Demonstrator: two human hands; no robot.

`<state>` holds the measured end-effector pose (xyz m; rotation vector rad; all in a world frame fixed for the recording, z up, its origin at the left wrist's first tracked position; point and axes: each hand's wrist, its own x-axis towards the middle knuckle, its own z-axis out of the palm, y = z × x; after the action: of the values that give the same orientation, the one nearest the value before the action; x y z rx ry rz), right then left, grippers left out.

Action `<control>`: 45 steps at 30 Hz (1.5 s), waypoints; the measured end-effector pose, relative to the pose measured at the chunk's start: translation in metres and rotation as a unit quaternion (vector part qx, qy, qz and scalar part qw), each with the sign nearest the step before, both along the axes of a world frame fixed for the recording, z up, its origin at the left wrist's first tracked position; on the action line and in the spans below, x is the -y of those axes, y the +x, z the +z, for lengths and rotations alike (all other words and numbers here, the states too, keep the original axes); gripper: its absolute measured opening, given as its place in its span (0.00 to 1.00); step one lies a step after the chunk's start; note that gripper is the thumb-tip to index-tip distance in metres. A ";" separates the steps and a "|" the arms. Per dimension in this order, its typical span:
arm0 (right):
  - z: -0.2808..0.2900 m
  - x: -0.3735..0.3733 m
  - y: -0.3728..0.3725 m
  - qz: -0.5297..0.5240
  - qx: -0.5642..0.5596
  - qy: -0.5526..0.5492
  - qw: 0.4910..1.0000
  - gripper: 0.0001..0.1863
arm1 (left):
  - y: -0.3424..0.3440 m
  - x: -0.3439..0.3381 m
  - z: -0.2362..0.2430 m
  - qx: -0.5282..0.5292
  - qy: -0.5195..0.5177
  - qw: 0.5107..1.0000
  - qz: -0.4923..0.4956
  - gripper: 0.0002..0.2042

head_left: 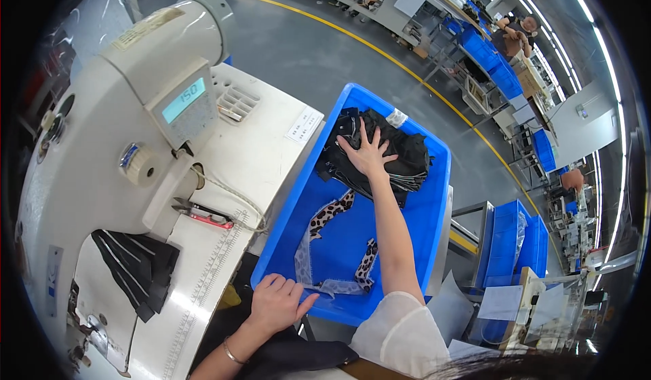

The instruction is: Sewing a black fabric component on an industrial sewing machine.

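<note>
My right hand (pixel 369 150) lies with fingers spread on a pile of black fabric pieces (pixel 407 156), some with pale stripes. The pile fills the far end of a blue plastic bin (pixel 442 207). At the bin's near left corner, my left hand (pixel 281 303) has its fingers curled over the rim, thumb out to the side. A leopard-print fabric strip (pixel 328 216) with a pale underside lies looped on the bin's floor. To the left, another dark striped fabric piece (pixel 139 268) rests on the sewing machine's bed.
A white sewing machine (pixel 108 108) with a lit display stands at left. Red-handled thread snips (pixel 203 214) lie on its table (pixel 264 119), beside a ruler scale. More blue bins (pixel 505 244) stand at right. A person (pixel 519 37) is at the far right, beyond a yellow floor line.
</note>
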<state>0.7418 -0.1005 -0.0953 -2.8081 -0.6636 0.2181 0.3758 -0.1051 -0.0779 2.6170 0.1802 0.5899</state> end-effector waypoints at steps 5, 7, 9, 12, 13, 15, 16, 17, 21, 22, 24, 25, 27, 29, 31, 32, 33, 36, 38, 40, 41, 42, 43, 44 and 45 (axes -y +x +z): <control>0.004 -0.009 0.001 0.011 -0.045 -0.007 0.999 0.49 | -0.003 -0.005 -0.001 0.006 0.013 1.000 0.009 0.16; 0.009 0.019 0.027 0.034 0.007 0.081 0.996 0.46 | 0.005 0.000 -0.002 0.033 0.010 0.999 -0.009 0.17; 0.039 0.034 0.020 0.079 0.113 0.247 0.959 0.37 | 0.001 0.000 0.003 -0.007 0.015 0.999 -0.027 0.16; 0.086 0.044 -0.042 0.043 0.321 0.354 0.877 0.26 | -0.008 -0.002 0.006 0.047 0.028 0.998 -0.014 0.14; 0.097 0.059 -0.046 0.053 0.311 0.445 0.838 0.19 | -0.008 0.007 0.019 0.067 0.028 0.997 -0.016 0.13; 0.134 0.057 -0.114 0.099 0.025 0.625 0.774 0.10 | -0.033 0.011 0.020 0.070 0.045 0.997 -0.002 0.12; 0.162 0.060 -0.159 0.173 -0.033 0.619 0.765 0.10 | -0.048 0.016 0.021 0.075 0.058 0.995 0.000 0.10; 0.191 0.067 -0.212 0.240 -0.047 0.580 0.777 0.11 | -0.063 0.023 0.027 0.065 0.020 0.998 -0.016 0.09; 0.255 0.090 -0.357 0.657 -0.010 0.428 0.620 0.14 | -0.127 0.047 0.033 0.012 -0.036 0.996 -0.076 0.08; 0.272 0.090 -0.377 0.725 -0.012 0.425 0.541 0.14 | -0.137 0.054 0.037 0.189 -0.106 0.973 -0.082 0.07; 0.285 0.092 -0.414 0.776 -0.062 0.416 0.470 0.13 | -0.178 0.066 0.044 0.150 -0.080 0.985 -0.031 0.07; 0.279 0.073 -0.470 0.778 -0.098 0.422 0.455 0.13 | -0.188 0.073 0.045 0.117 -0.074 0.990 -0.029 0.07; 0.266 0.107 -0.411 0.801 -0.197 0.423 0.374 0.13 | -0.248 0.083 0.061 0.083 -0.056 0.993 0.065 0.06; 0.256 0.104 -0.407 0.809 -0.277 0.412 0.313 0.13 | -0.279 0.101 0.067 0.112 -0.018 0.975 0.189 0.08; 0.244 0.102 -0.439 0.806 -0.354 0.394 0.264 0.13 | -0.314 0.117 0.083 0.104 -0.027 0.959 0.262 0.10; 0.234 0.105 -0.454 0.802 -0.394 0.380 0.237 0.12 | -0.334 0.126 0.088 0.103 -0.046 0.944 0.311 0.12; 0.229 0.105 -0.483 0.799 -0.429 0.364 0.214 0.12 | -0.351 0.132 0.088 0.111 -0.061 0.933 0.336 0.13; 0.223 0.096 -0.509 0.782 -0.518 0.305 0.165 0.12 | -0.404 0.144 0.095 0.111 -0.064 0.892 0.433 0.10; 0.221 0.076 -0.513 0.766 -0.569 0.262 0.144 0.12 | -0.438 0.134 0.102 0.107 0.004 0.842 0.528 0.09; 0.217 0.049 -0.520 0.744 -0.622 0.214 0.114 0.13 | -0.486 0.125 0.111 0.083 0.070 0.754 0.648 0.05; 0.221 0.045 -0.522 0.739 -0.637 0.192 0.111 0.13 | -0.509 0.115 0.118 0.079 0.104 0.729 0.672 0.05; 0.216 0.050 -0.545 0.614 -0.711 0.208 0.272 0.12 | -0.541 0.118 0.118 0.051 0.132 0.683 0.717 0.07; 0.205 0.040 -0.557 0.658 -0.648 0.187 0.335 0.13 | -0.566 0.113 0.120 0.023 0.137 0.667 0.732 0.09; 0.187 0.028 -0.571 0.695 -0.580 0.165 0.392 0.14 | -0.589 0.114 0.123 -0.011 0.142 0.651 0.746 0.10; 0.178 0.020 -0.585 0.699 -0.581 0.159 0.386 0.14 | -0.610 0.113 0.120 -0.005 0.138 0.630 0.764 0.11</control>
<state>0.1566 -0.1206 0.0823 -0.4022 -1.8778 1.7107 -0.2338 -0.2178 0.0425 2.0251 2.5728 1.0856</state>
